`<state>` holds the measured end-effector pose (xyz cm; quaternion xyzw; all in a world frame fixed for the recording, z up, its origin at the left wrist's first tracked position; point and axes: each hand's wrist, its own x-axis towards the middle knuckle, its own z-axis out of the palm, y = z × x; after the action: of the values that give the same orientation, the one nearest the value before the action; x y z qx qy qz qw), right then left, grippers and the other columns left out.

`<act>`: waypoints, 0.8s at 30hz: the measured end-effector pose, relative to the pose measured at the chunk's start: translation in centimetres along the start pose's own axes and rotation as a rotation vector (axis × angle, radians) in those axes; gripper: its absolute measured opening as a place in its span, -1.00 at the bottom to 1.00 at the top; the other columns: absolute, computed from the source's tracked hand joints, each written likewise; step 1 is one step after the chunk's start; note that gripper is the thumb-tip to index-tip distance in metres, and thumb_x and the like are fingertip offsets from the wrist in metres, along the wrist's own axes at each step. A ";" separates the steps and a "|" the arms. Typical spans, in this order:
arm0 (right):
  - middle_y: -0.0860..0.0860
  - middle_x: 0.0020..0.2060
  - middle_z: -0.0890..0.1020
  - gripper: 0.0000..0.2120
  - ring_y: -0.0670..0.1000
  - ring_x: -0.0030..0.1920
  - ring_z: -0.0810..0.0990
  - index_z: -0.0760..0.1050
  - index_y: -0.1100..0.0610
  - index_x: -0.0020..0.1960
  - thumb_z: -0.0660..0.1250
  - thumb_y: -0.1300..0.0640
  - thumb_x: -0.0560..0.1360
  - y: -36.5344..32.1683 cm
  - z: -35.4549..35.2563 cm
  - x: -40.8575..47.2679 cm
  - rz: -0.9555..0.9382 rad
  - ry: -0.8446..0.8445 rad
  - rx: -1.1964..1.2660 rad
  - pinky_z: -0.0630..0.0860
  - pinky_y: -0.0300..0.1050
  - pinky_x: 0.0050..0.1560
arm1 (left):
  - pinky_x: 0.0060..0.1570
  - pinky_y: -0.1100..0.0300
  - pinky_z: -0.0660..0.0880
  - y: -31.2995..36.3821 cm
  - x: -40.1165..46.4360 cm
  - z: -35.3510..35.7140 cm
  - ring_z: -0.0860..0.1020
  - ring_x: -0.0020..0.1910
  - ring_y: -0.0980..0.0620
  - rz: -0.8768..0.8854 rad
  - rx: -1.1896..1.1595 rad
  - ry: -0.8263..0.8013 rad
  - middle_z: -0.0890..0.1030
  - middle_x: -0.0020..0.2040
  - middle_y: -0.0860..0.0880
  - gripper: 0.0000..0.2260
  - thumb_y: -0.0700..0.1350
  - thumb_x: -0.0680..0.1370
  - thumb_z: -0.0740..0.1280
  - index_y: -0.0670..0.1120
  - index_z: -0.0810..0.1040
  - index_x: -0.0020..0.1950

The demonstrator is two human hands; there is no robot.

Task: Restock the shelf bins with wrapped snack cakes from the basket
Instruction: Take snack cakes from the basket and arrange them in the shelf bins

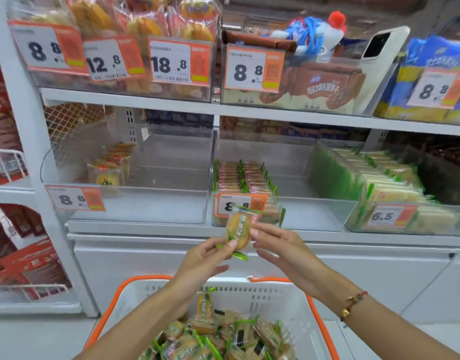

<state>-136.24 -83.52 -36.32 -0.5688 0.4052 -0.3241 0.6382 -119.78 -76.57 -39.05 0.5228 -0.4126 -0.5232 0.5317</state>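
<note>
At the bottom centre of the frame we are standing over the white basket [135, 302] with its orange rim, piled with green-wrapped snack cakes [218, 339]; they are overlapping too much for us to count, though well over ten are showing. Above it, at mid-frame, we are holding one wrapped cake [237, 231] upright between both hands. Our left hand [205, 258] is pinching its lower left edge with curled fingers, and our right hand [281, 245] is pinching its right edge between thumb and fingertips, the other fingers looser. One bracelet [353, 304] is sitting on the right wrist.

Just behind the cake, the clear shelf bin [301, 214] is holding two neat rows of similar cakes [239, 178] on its left side, with its right side bare. We are judging that the slick wrapper could be slipping from such a light pinch and dropping back into the basket, or landing askew and knocking the tidy rows over. The price tag [239, 203] on the bin front could also be catching the wrapper's tail.

Farther back, we are counting seven price tags across two shelves, and one phone [379, 45] leaning at upper right.
</note>
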 end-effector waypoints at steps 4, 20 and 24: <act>-0.05 0.00 0.70 -0.82 -0.06 0.08 0.64 0.63 -0.02 0.11 0.33 0.05 0.53 0.9 1.0 -0.1 -0.014 -0.018 -0.098 0.52 -0.10 0.17 | -0.11 0.37 0.53 -1.4 -0.5 0.9 0.64 -0.12 0.20 -0.031 0.111 0.033 0.71 -0.13 0.05 -0.75 0.02 0.41 0.44 -0.07 0.65 0.02; -0.04 -0.28 0.70 -0.75 -0.18 -0.26 0.61 0.56 0.10 0.02 0.49 0.27 0.38 -6.0 -5.3 6.4 -0.426 0.212 -0.363 0.51 -0.37 -0.14 | -0.08 0.16 0.40 8.8 8.4 -3.9 0.53 -0.10 0.22 0.583 0.455 0.516 0.54 0.05 0.17 -0.76 -0.08 0.50 0.36 0.11 0.45 0.13; -0.01 -0.18 0.67 -0.76 -0.23 -0.24 0.59 0.52 0.08 0.01 0.50 0.21 0.40 -8.5 -5.9 13.2 -0.452 0.263 -0.534 0.47 -0.42 -0.22 | 0.19 0.16 0.32 10.2 13.9 -4.6 0.41 0.27 0.11 0.422 0.702 0.389 0.35 0.40 0.05 -0.57 0.07 0.60 0.22 0.04 0.26 0.45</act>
<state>-134.99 -98.99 -30.06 -0.7438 0.4179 -0.4101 0.3223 -112.37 -90.69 -31.02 0.6646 -0.5548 -0.1240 0.4850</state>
